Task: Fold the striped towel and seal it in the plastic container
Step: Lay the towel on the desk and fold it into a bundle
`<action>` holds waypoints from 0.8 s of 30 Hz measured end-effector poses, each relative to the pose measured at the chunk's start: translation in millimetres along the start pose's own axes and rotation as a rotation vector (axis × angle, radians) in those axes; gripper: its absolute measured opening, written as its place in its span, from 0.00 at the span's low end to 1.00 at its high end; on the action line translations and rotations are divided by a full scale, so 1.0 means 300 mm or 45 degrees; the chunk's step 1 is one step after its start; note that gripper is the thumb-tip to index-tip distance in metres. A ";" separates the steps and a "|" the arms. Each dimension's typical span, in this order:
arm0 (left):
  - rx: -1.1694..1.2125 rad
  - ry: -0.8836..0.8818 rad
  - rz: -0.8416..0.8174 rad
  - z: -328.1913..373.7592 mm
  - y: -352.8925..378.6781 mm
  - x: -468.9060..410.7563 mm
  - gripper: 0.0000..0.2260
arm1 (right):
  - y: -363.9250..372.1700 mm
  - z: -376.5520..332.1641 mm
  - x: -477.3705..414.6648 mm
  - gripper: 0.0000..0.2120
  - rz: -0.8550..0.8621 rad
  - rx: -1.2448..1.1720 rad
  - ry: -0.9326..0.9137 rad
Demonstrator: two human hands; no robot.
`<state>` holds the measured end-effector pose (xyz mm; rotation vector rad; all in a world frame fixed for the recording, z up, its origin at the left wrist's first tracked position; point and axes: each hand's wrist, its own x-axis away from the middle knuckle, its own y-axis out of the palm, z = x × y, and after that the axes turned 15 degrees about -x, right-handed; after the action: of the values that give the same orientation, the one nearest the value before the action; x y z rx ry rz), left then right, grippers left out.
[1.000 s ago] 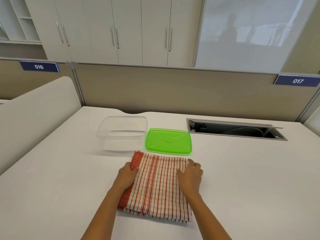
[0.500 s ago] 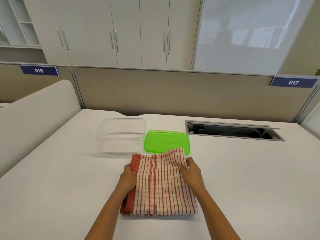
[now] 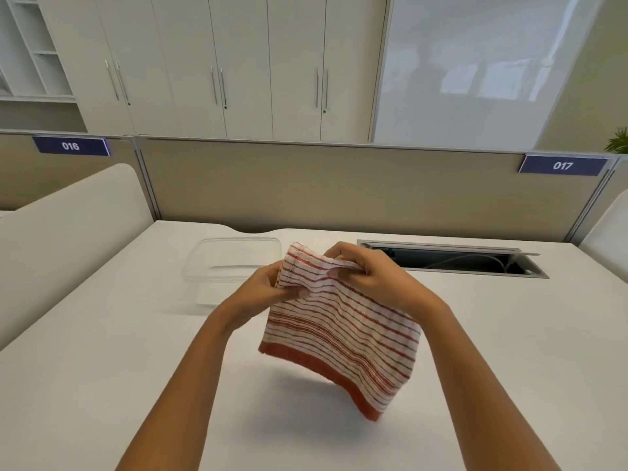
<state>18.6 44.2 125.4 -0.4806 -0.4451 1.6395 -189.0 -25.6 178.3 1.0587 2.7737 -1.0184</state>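
**Fingers pinching a folded towel above a white surface**

Fingers [image 3: 299,294] of the left hand [image 3: 261,290] pinch the upper left corner of the striped towel [image 3: 339,331]; those of the right hand [image 3: 370,277] are closed over its top edge, thumb pressed against the cloth. Held this way, the folded towel hangs clear of the white surface [image 3: 102,368] and casts a soft shadow beneath it. Its red stripes run roughly crosswise, and a solid red band forms the lower hem, which slopes down to the right.

Behind the left hand stands the clear plastic container [image 3: 231,263], open-topped, resting on the surface near its far edge. The towel and hands cover the area just right of the container. Farther right, a rectangular cable hatch [image 3: 452,263] is let into the surface, its lid raised and a cable visible inside.

A beige partition [image 3: 339,188] closes the far side of the surface and carries two blue number plates, "016" [image 3: 70,145] at left and "017" [image 3: 562,164] at right. A curved white divider [image 3: 68,226] bounds the left side. Beyond the partition are white cabinets [image 3: 217,62] with slim vertical handles, open shelving [image 3: 30,52] at far left, and a large frosted glass panel [image 3: 475,62]. Green plant leaves [image 3: 618,144] show at the right edge.
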 end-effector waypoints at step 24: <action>0.374 0.178 0.356 0.102 -0.024 0.032 0.13 | -0.072 0.264 0.113 0.14 0.367 -0.913 0.159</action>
<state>6.7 54.1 154.4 -0.4456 -0.0296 1.8881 -245.3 -63.0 120.5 1.3368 2.5932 0.0872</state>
